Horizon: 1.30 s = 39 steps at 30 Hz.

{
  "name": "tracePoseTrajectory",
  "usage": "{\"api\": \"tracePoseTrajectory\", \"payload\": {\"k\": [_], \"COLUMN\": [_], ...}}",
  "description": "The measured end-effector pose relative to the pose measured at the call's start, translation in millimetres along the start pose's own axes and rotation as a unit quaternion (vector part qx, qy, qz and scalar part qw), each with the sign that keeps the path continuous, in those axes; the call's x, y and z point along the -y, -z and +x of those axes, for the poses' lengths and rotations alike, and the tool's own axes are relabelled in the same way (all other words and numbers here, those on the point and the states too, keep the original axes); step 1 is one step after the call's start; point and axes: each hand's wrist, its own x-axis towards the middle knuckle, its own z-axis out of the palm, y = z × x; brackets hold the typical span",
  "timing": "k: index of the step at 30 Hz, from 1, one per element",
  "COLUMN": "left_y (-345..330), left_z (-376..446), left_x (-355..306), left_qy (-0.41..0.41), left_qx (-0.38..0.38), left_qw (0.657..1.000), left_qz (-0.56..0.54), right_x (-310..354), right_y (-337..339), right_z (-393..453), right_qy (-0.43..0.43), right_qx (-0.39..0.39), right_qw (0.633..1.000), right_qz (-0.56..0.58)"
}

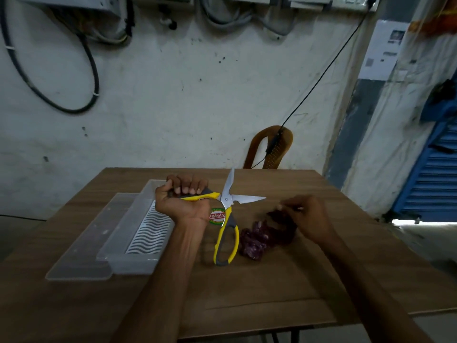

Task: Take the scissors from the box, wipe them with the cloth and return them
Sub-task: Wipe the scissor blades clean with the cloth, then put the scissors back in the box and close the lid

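The yellow-and-grey scissors (228,214) are held above the wooden table, blades spread wide apart. My left hand (184,199) is closed around one handle, palm up; the other handle hangs down toward me, with a round red-and-green label near the pivot. A dark maroon cloth (259,237) lies crumpled on the table just right of the scissors. My right hand (305,216) pinches the cloth's far end, fingers blurred. The clear plastic box (138,226) with a wavy-patterned base stands empty to the left of my left hand.
The box's clear lid (81,243) lies flat against its left side. A brown plastic chair (270,147) stands behind the wooden table (272,288), with a black cable hanging over it. The wall is close behind.
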Motion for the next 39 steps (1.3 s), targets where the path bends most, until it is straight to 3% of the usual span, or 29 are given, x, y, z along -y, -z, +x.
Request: {"api": "tracePoseTrajectory", "payload": {"k": [2, 4, 7, 9, 12, 16, 21, 25, 31, 35, 39], "left_y": [-1.7, -5.5, -11.8, -15.2, -18.7, -18.9, -5.0, -2.5, 9.9, 4.0, 14.6], "left_z": [-1.7, -4.4, -7.1, -9.3, -15.5, -24.8, -25.3, -24.9, -18.0, -16.3, -15.2], "left_x": [1.2, 2.4, 3.0, 4.8, 12.8, 16.5, 4.7, 11.3, 26.2, 30.6, 38.3], "left_qy": [-0.002, -0.008, -0.030, -0.043, -0.034, 0.026, 0.071, 0.039, 0.057, 0.062, 0.075], "left_qx": [-0.011, -0.018, -0.022, -0.009, 0.013, 0.056, 0.113, 0.110, 0.083, 0.090, 0.060], "left_qw": [1.000, 1.000, 0.999, 0.999, 0.998, 0.995, 0.967, 0.879, 0.763, 0.758, 0.801], "left_qz": [-0.001, -0.002, -0.001, 0.015, 0.043, 0.080, 0.218, 0.462, 0.639, 0.643, 0.591], "right_x": [-0.8, 6.3, 45.9, 79.0, 112.4, 118.8, 103.1, 101.9, 96.9, 83.5, 84.9], "right_y": [0.1, -0.8, -10.3, -28.7, -56.9, -64.9, -52.8, -50.4, -72.0, -88.9, -94.5], "right_z": [-15.3, -29.3, -63.0, -83.8, -83.1, -54.3, -8.1, 17.5, 27.0, 31.4, 31.1], "right_qy": [0.057, 0.098, 0.097, 0.088, 0.017, -0.076, -0.016, 0.038, 0.055, 0.038, 0.060], "right_qx": [0.038, 0.013, -0.046, -0.025, 0.029, -0.041, -0.056, -0.036, -0.027, -0.056, -0.037], "right_qw": [0.984, 0.975, 0.994, 0.990, 0.949, 0.883, 0.894, 0.923, 0.930, 0.936, 0.938], "right_qz": [-0.163, -0.199, -0.018, 0.111, 0.314, 0.460, 0.444, 0.381, 0.363, 0.346, 0.339]}}
